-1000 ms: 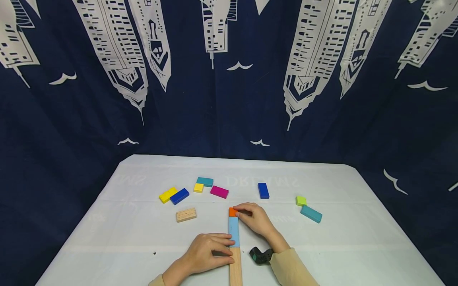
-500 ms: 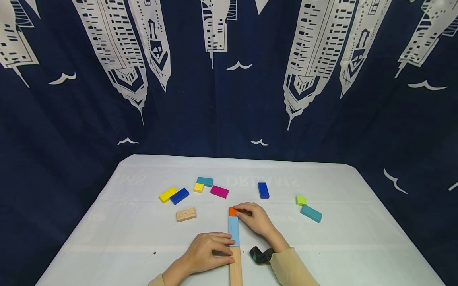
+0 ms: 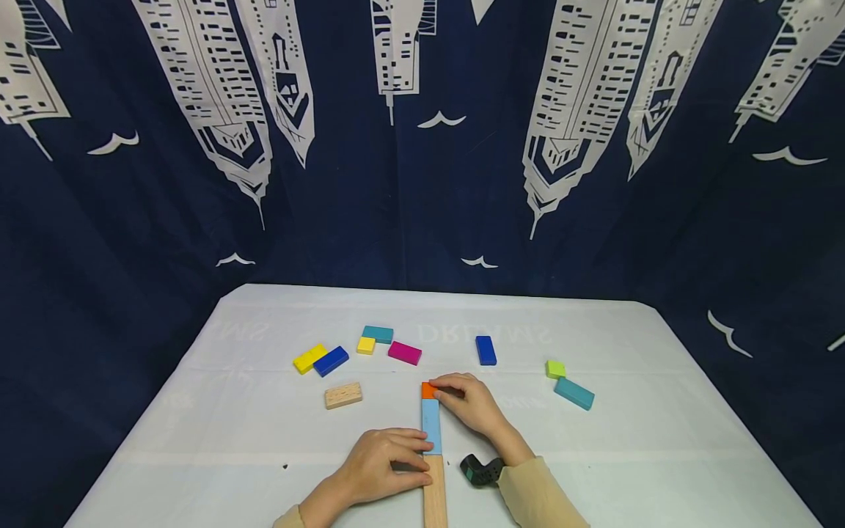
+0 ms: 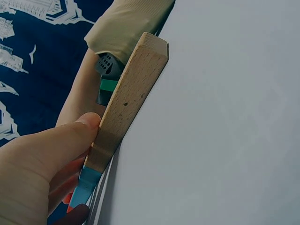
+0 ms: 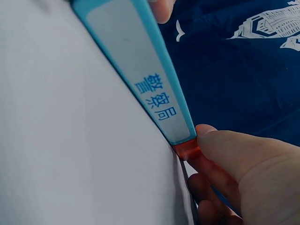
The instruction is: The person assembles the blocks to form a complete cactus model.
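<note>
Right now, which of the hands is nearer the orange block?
Right. The right hand touches the orange block at the row's far end; the left hand rests farther back, by the wooden block.

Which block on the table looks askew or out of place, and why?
Nothing stands out. The orange block, light blue block and wooden block form one straight row between both hands; the other coloured blocks lie flat and scattered on the white table.
</note>
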The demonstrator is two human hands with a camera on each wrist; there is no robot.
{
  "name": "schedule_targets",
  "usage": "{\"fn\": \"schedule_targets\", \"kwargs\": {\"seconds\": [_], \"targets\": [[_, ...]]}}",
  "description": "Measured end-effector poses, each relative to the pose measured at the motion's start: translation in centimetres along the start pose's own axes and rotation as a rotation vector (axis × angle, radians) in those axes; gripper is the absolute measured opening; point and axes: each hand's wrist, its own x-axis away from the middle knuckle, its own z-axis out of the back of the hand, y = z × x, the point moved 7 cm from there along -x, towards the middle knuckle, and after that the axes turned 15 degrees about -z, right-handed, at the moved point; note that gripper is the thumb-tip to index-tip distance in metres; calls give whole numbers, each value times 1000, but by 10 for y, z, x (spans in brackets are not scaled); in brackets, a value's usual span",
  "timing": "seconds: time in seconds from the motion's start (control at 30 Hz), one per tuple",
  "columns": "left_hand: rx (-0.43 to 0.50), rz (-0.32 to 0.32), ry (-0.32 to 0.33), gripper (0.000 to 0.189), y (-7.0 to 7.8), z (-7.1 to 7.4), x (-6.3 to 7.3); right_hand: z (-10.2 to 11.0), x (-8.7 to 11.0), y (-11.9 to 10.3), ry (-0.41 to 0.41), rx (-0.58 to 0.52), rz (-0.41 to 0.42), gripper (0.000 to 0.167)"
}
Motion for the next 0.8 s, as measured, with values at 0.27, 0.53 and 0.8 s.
{"fn": "schedule_targets", "kwargs": {"seconds": [0.27, 0.53, 0.8], "targets": [[3, 3, 0, 11, 0, 0, 0, 1, 0, 0, 28, 1, -25, 21], [-3, 0, 1, 12, -1, -1, 0, 28, -6, 8, 175, -139, -175, 29], [0, 1, 8, 12, -1, -1, 1, 66, -19, 43, 363, -116, -472, 41]]}}
